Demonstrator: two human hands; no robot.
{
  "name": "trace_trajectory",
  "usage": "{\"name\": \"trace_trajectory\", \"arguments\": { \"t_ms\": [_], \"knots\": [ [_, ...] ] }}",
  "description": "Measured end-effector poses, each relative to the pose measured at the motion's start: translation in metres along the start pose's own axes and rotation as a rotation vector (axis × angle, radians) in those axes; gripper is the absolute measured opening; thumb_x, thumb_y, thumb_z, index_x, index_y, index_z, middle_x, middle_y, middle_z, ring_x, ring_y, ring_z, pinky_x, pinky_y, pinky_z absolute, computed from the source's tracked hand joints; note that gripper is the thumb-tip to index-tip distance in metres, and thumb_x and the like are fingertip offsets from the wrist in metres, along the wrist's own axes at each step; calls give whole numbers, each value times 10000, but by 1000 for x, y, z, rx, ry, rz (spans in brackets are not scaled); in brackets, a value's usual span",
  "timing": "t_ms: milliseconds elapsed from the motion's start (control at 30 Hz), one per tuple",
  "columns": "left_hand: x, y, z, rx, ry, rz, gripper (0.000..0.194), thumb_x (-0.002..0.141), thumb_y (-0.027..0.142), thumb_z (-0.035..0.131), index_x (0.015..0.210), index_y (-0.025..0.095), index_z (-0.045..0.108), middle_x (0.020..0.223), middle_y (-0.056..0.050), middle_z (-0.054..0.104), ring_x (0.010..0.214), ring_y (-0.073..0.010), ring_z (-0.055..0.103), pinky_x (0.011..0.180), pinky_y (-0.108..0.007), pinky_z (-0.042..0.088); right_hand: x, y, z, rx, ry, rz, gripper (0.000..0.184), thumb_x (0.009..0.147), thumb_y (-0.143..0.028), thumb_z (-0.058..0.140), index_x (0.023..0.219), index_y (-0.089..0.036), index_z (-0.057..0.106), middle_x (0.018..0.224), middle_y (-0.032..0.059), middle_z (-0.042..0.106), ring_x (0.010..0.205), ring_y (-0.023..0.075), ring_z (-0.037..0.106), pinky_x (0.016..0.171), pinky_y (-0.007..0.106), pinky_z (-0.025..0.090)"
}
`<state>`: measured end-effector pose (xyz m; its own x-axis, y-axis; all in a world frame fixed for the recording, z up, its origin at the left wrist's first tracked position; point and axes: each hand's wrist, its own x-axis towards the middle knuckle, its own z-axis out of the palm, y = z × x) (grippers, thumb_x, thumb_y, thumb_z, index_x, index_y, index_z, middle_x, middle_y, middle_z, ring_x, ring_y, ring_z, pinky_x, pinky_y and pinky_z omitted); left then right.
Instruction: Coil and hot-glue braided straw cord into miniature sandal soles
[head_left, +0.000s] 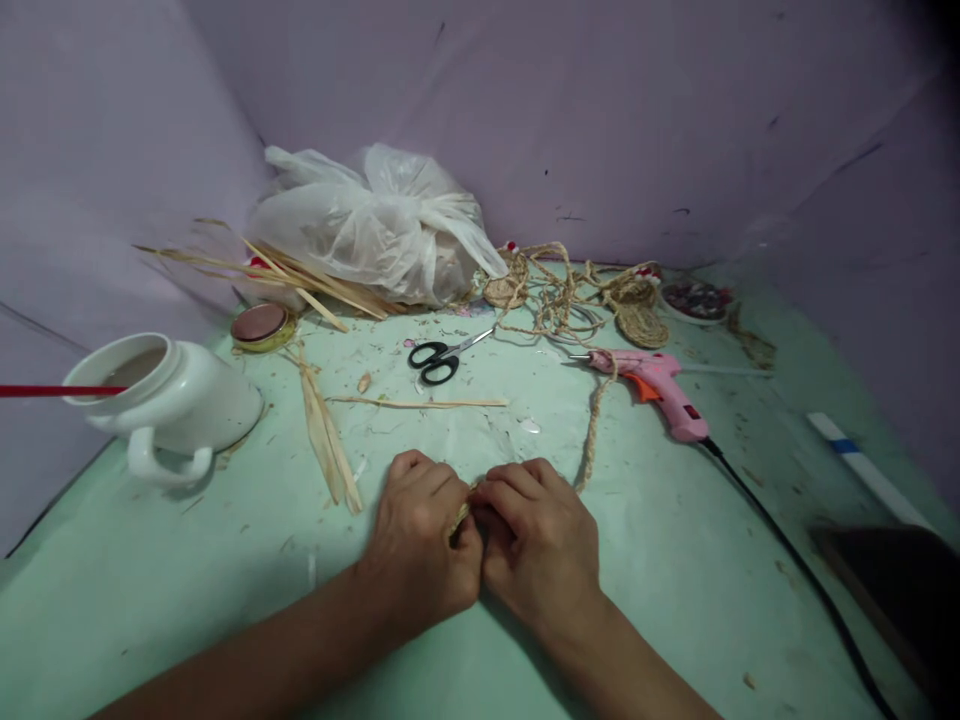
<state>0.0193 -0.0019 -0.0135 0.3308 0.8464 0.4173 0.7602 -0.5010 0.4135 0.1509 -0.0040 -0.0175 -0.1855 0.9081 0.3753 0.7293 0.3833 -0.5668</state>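
Note:
Side by side at the front middle of the table, my left hand (426, 535) and my right hand (538, 540) are both closed, their fingertips meeting. Between them shows a small bit of braided straw (459, 518), mostly covered by the fingers. My left hand is wrapped round it, and my right hand pinches its edge. A braided straw cord (592, 430) runs from behind my right hand up to a tangled heap of the same cord (562, 290). Beyond the hands lie black-handled scissors (442, 360) and a thin straw strip (420, 403).
A pink glue gun (660, 385) with a black cable lies right. On the left are a white pitcher (202, 400) with a red stick, a round tin (261, 325) and dry leaf strips (324, 440). A tied plastic bag (375, 220) and woven straw pieces (641, 322) lie along the wall.

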Motion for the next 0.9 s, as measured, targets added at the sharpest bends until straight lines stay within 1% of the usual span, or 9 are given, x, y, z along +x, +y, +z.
{"name": "trace_trajectory", "arguments": {
  "t_ms": [133, 233, 300, 367, 500, 600, 700, 800, 900],
  "knots": [
    [-2, 2, -1, 46, -19, -21, 78, 636, 107, 478, 601, 163, 520, 594, -34, 535, 604, -190, 524, 707, -429, 408, 0, 0, -2, -14, -38, -15, 168, 653, -82, 532, 666, -202, 648, 702, 41, 664, 694, 224, 514, 634, 365, 416],
    [-6, 3, -5, 83, -4, -24, 61, 640, 107, 510, 635, 151, 552, 612, -35, 573, 620, -197, 561, 786, -477, 397, -1, 6, -18, -8, -91, -78, 165, 700, -112, 573, 811, -202, 655, 773, 25, 680, 742, 222, 575, 858, 476, 392],
    [-9, 3, -10, 89, 16, 2, 54, 655, 113, 527, 657, 149, 567, 627, -35, 592, 636, -196, 575, 825, -485, 390, -2, 14, -34, 41, -63, -120, 221, 763, -175, 591, 980, -195, 625, 878, 34, 695, 822, 220, 616, 975, 509, 323],
    [-11, 2, -17, 92, 58, 64, 65, 675, 107, 541, 709, 147, 580, 666, -39, 617, 663, -193, 588, 854, -485, 384, -3, 24, -49, 100, 27, -102, 203, 831, -219, 550, 1025, -196, 604, 912, 43, 698, 858, 206, 631, 958, 463, 372],
    [-11, -1, -29, 106, 154, 201, 144, 701, 79, 572, 830, 144, 574, 739, -49, 649, 684, -181, 598, 871, -490, 387, -1, 40, -66, 71, 162, 56, 155, 852, -262, 510, 920, -213, 642, 843, 32, 697, 818, 187, 633, 810, 357, 476],
    [-10, -2, -32, 85, 179, 246, 183, 707, 71, 583, 870, 150, 560, 752, -53, 651, 695, -179, 601, 869, -494, 396, 1, 50, -72, -5, 223, 165, 186, 832, -300, 513, 917, -209, 651, 883, 49, 700, 844, 202, 632, 762, 338, 483],
    [-11, -1, -32, 49, 207, 287, 203, 711, 69, 589, 893, 154, 558, 759, -52, 649, 692, -174, 598, 873, -500, 398, 5, 66, -83, -133, 275, 333, 261, 818, -323, 493, 980, -191, 649, 984, 89, 688, 884, 243, 624, 723, 355, 466],
    [-12, -2, -32, 7, 214, 297, 216, 715, 56, 591, 906, 154, 561, 772, -52, 648, 702, -173, 599, 884, -507, 394, 11, 86, -99, -298, 230, 522, 331, 805, -343, 510, 1029, -143, 650, 1022, 159, 662, 905, 317, 606, 695, 401, 436],
    [-11, -8, -31, -22, 233, 231, 217, 734, 56, 579, 921, 163, 554, 782, -43, 645, 726, -181, 608, 889, -501, 392, 22, 103, -111, -385, 71, 668, 277, 785, -335, 590, 966, -143, 672, 907, 155, 671, 847, 329, 620, 664, 409, 438]
  ]
}}
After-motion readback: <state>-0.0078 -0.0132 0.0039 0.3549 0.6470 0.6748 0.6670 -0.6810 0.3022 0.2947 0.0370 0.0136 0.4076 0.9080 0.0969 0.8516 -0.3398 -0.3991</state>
